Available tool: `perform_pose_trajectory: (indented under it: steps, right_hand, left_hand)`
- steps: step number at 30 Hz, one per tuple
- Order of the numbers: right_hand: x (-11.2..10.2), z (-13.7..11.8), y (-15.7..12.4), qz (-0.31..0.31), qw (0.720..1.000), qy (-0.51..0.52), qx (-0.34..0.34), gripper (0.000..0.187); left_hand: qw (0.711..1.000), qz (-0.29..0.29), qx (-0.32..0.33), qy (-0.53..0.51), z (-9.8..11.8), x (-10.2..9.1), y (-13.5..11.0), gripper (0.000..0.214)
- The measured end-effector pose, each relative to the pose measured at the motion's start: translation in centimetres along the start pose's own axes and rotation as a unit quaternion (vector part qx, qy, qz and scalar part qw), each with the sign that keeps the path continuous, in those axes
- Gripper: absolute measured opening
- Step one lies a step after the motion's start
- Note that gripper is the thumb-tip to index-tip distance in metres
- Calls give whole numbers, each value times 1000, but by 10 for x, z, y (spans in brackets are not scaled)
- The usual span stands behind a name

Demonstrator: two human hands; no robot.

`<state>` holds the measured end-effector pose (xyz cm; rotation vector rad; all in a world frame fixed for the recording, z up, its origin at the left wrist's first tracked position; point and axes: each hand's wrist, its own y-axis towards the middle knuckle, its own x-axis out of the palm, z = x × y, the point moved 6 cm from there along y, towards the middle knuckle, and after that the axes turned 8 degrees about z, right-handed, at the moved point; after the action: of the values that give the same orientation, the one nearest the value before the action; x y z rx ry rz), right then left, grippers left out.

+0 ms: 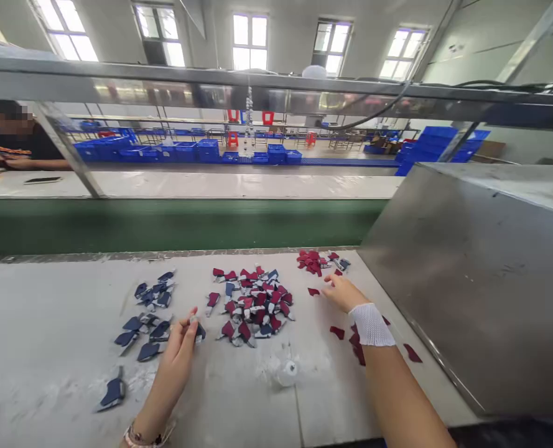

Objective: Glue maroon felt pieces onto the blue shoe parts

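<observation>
desk: what shows, from the left?

photographer: blue pieces [148,352] on a white table [33,348], left of a worker's left hand [179,348]. one lies alone, nearest the camera; the rest overlap, perhaps a dozen, no firm count.

desk: and that hand?

photographer: thumb and fingers pinched closed on one dark piece [201,333].

desk: in the middle?

photographer: one pile [260,305] of mostly red-and-grey pieces, a few blue among them, lies between the two hands, too heaped to count. one clear container [289,372] sits nearer the camera.

desk: farther right?

photographer: one heap of red pieces [310,261] lies beyond the right hand [344,294], and one loose red piece [313,291] just left of its fingertips. the hand is part open, fingers curled, nothing visible in its grip. at least four more reds lie around its white wristband [373,325].

desk: far right?

photographer: one steel box [481,261].
</observation>
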<state>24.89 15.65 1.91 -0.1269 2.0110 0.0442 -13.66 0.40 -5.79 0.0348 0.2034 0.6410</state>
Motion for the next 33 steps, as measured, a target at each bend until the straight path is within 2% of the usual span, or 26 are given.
perform_pose_trajectory:
  steps: [1,3,7,10,13,16,19,22,25,29,33]
  right_hand:
    - [9,10,-1,3,1000,-6,17,34]
    - [31,14,1,1,1000,-3,26,34]
    - [69,-10,11,-24,999,22,-2,33]
    - [80,-22,16,-39,999,30,-21,33]
    - [84,-23,18,-48,998,32,-31,33]
    - [85,-21,20,-49,998,34,-33,33]
    - [81,-18,20,-54,997,40,-31,32]
    - [69,-10,17,-49,998,39,-19,32]
    - [50,4,16,-17,1000,16,18,33]
    - [33,14,23,20,996,-27,77,32]
    - [25,12,37,39,994,-33,99,31]
  left_hand:
    - [1000,0,-17,4,-3,0,2,46]
    - [998,5,-58,12,-9,-4,5,47]
    - [995,36,-91,18,-10,-20,9,46]
    - [995,42,-91,7,-8,-25,7,49]
    - [995,29,-97,-14,-7,-21,-1,57]
    - [994,7,-105,-43,2,-10,-8,61]
    - [992,-20,-103,-66,21,7,-8,60]
    - [991,-59,-89,-82,42,27,-3,57]
    - [988,-98,-70,-97,57,47,3,52]
    - [983,-127,-66,-113,67,68,1,49]
    - [975,-160,-104,-110,72,80,-12,60]
